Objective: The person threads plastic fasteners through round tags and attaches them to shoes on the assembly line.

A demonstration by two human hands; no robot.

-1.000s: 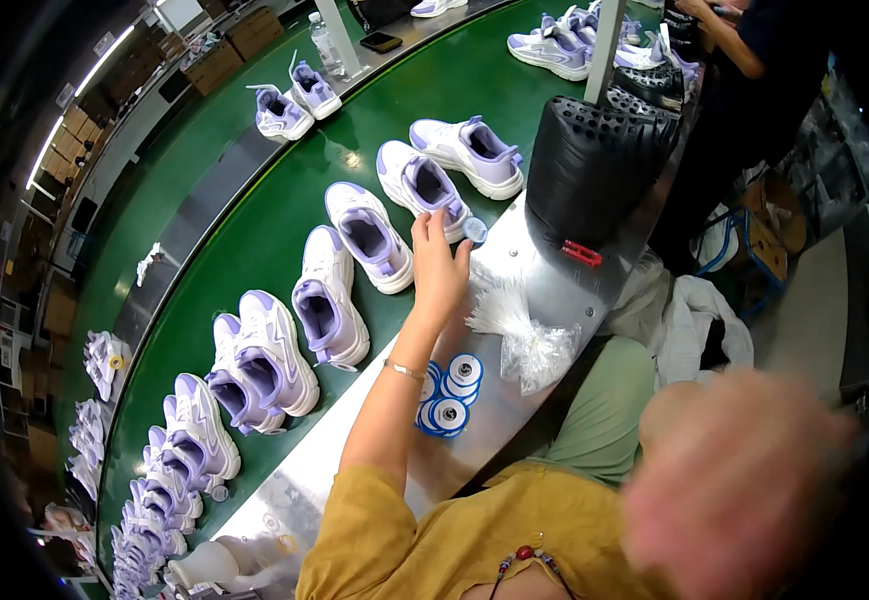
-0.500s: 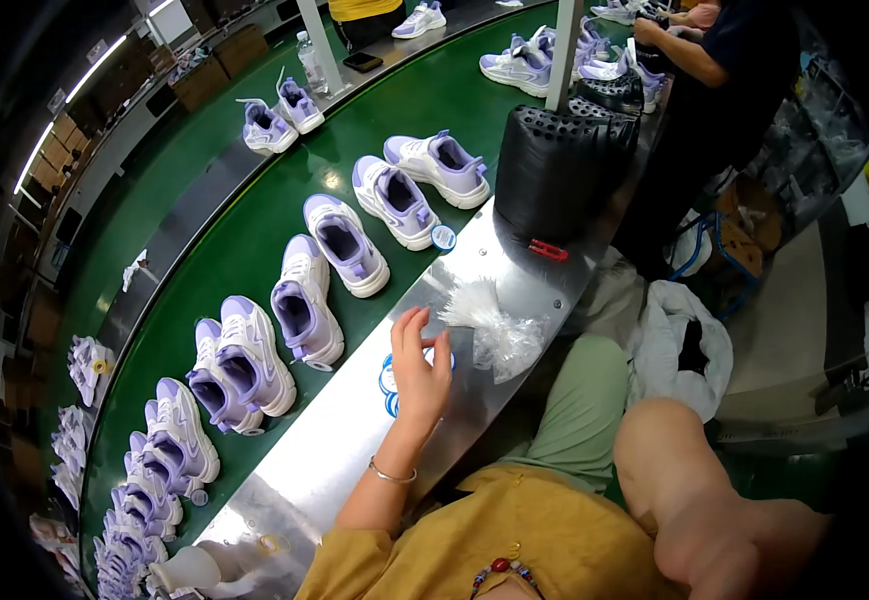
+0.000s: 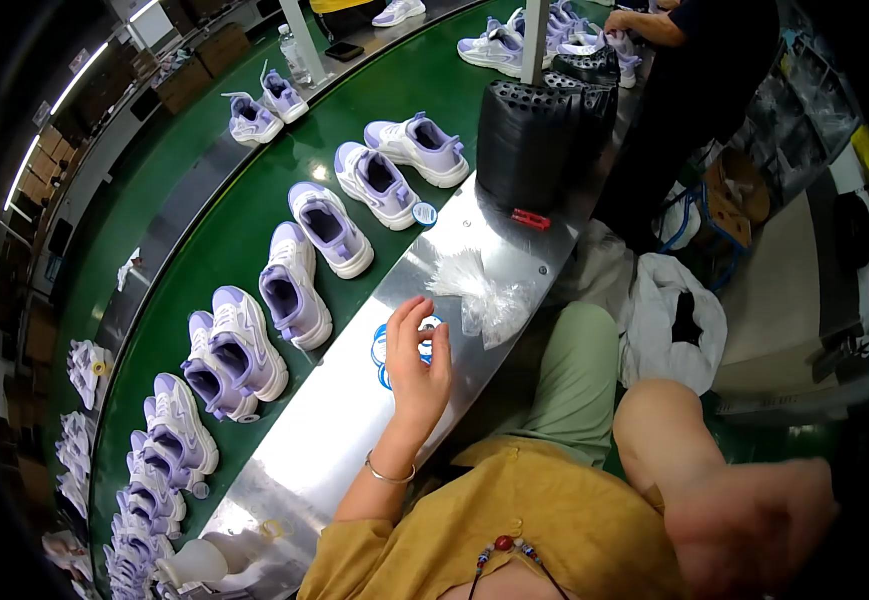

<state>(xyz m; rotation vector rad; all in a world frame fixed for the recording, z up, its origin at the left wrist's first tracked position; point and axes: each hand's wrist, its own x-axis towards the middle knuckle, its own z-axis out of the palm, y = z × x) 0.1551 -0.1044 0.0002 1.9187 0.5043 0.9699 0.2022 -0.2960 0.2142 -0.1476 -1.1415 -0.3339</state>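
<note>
My left hand (image 3: 418, 365), with a bracelet on its wrist, hovers over a pile of round blue-and-white tags (image 3: 381, 346) on the metal ledge (image 3: 324, 410). Its thumb and fingers are curved and apart, and I see nothing held. One round tag (image 3: 424, 213) rests at the heel of a white and lilac shoe (image 3: 376, 185). Beside the pile lies a bundle of clear plastic fasteners (image 3: 479, 295). At the lower right my right hand (image 3: 759, 515) is blurred, above my leg and away from the ledge; its fingers are hard to make out.
More shoes (image 3: 237, 345) line the green belt (image 3: 204, 240). A black perforated holder (image 3: 529, 145) stands by a post, with a red object (image 3: 531, 219) near its base. At the upper right a co-worker's hands (image 3: 644, 25) are at other shoes. A white sack (image 3: 669, 325) is beside my leg.
My left hand has moved from the shoe's heel down to the tag pile, leaving a tag at the heel. My right hand has moved a little and the view has shifted.
</note>
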